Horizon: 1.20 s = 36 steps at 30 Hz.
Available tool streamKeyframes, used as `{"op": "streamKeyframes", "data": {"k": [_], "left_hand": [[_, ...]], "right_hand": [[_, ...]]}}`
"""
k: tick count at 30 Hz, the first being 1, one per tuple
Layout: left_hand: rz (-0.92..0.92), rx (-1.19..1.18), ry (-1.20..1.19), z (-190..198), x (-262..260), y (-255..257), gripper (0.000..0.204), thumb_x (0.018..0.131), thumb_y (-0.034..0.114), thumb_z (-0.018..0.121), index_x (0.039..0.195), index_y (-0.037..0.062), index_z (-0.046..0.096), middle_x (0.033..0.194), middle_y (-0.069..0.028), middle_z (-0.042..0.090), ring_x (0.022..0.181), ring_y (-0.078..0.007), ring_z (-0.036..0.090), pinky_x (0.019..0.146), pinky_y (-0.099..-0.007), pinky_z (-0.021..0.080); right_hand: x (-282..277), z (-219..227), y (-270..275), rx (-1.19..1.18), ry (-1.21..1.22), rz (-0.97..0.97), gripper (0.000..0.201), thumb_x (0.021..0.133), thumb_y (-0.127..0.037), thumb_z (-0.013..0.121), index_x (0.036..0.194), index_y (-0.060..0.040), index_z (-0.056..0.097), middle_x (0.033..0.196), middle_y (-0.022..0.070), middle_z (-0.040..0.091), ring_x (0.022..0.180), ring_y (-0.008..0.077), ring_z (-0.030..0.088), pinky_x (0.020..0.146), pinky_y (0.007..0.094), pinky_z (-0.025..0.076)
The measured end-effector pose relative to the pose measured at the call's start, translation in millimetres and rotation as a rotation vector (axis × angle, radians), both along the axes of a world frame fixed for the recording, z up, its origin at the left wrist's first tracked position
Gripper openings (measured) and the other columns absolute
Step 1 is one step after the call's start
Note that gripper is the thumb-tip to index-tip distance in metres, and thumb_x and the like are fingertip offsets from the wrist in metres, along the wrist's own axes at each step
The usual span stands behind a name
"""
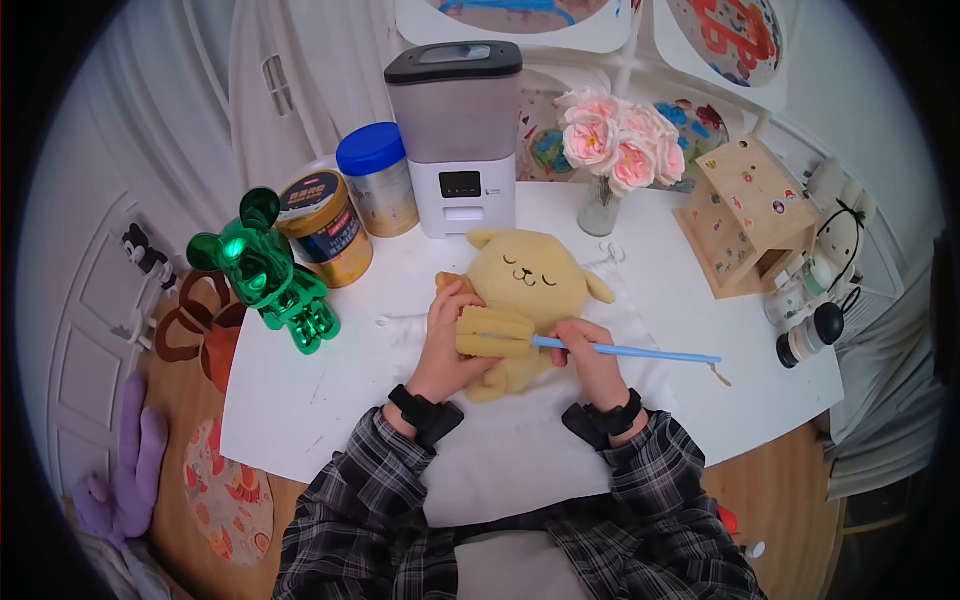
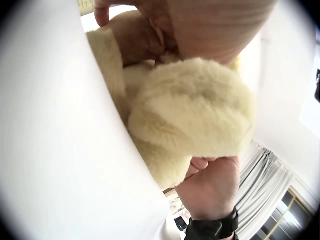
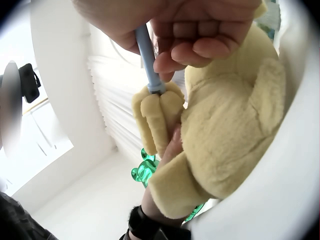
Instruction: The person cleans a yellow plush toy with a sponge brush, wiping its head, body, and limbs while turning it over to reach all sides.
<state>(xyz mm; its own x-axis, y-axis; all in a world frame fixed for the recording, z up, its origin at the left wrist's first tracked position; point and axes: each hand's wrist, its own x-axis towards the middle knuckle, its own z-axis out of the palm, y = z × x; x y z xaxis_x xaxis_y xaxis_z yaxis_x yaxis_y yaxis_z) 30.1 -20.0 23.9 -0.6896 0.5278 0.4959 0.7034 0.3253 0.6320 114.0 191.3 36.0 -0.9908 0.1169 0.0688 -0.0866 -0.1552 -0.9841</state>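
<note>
A pale yellow plush dog (image 1: 530, 275) with a stitched sleepy face sits upright on a white cloth (image 1: 500, 440). My left hand (image 1: 440, 345) grips the plush at its side, fingers behind an arm. In my right hand (image 1: 592, 365) is the blue handle of a duster (image 1: 650, 351), pinched between thumb and fingers. Its fluffy yellow head (image 3: 160, 112) lies across the plush's belly in the head view. Seen from the right wrist, the head hangs beside the plush (image 3: 230, 130), close to the left hand. A plush foot (image 2: 195, 110) fills the middle of the left wrist view.
A shiny green bear figure (image 1: 265, 275), two canisters (image 1: 380, 180) and a pet feeder (image 1: 460, 130) line the white table's (image 1: 300, 400) back left. Pink roses in a glass vase (image 1: 600, 210), a wooden house (image 1: 745, 220) and a black-capped jar (image 1: 812, 335) stand at the right.
</note>
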Motion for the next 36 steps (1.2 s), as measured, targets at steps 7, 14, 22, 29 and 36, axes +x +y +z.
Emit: {"op": "streamKeyframes", "data": {"k": [7,14,22,29,36], "left_hand": [[0.016,-0.022,0.042,3,3,3,0.041,0.065,0.018,0.079,0.101,0.0058,0.065,0.121,-0.0081,0.047,0.131,-0.0365,0.028,0.107,-0.0451,0.027],[-0.013,-0.054,0.018,-2,-2,0,0.045,0.065,0.017,0.078,0.108,0.0103,0.065,0.123,-0.008,0.046,0.132,-0.0349,0.025,0.109,-0.0458,0.021],[-0.027,-0.041,0.009,0,0,0,0.046,0.062,0.014,0.079,0.105,0.0097,0.064,0.122,-0.0078,0.046,0.131,-0.0362,0.026,0.109,-0.0469,0.022],[-0.011,-0.042,0.058,-4,-1,1,0.04,0.061,0.014,0.078,0.098,0.0077,0.063,0.122,-0.0075,0.047,0.131,-0.0365,0.027,0.108,-0.0468,0.024],[0.0,-0.05,0.06,1,2,3,0.036,0.062,0.015,0.08,0.088,0.0024,0.059,0.121,-0.0074,0.048,0.132,-0.0371,0.028,0.107,-0.0465,0.027]], "right_hand": [[-4,3,12,-0.007,0.123,-0.168,0.017,0.089,-0.012,0.053,0.083,-0.0003,0.063,0.067,0.0003,0.057,0.06,0.0061,0.05,0.057,0.0203,0.04],[0,-4,15,-0.049,0.229,-0.227,0.016,0.089,-0.008,0.05,0.09,-0.0004,0.064,0.069,0.0006,0.056,0.061,0.007,0.05,0.057,0.0205,0.04],[4,10,5,0.067,0.211,-0.202,0.017,0.083,-0.005,0.047,0.084,0.0006,0.063,0.066,0.0004,0.054,0.059,0.0067,0.048,0.054,0.0199,0.038],[5,-1,26,-0.063,0.306,-0.21,0.018,0.081,-0.004,0.046,0.084,0.0009,0.064,0.067,0.0017,0.056,0.061,0.0076,0.049,0.056,0.02,0.039],[2,12,11,0.077,0.134,-0.187,0.019,0.082,-0.006,0.047,0.086,0.0009,0.064,0.073,0.0028,0.06,0.064,0.0084,0.053,0.059,0.0215,0.043]]}}
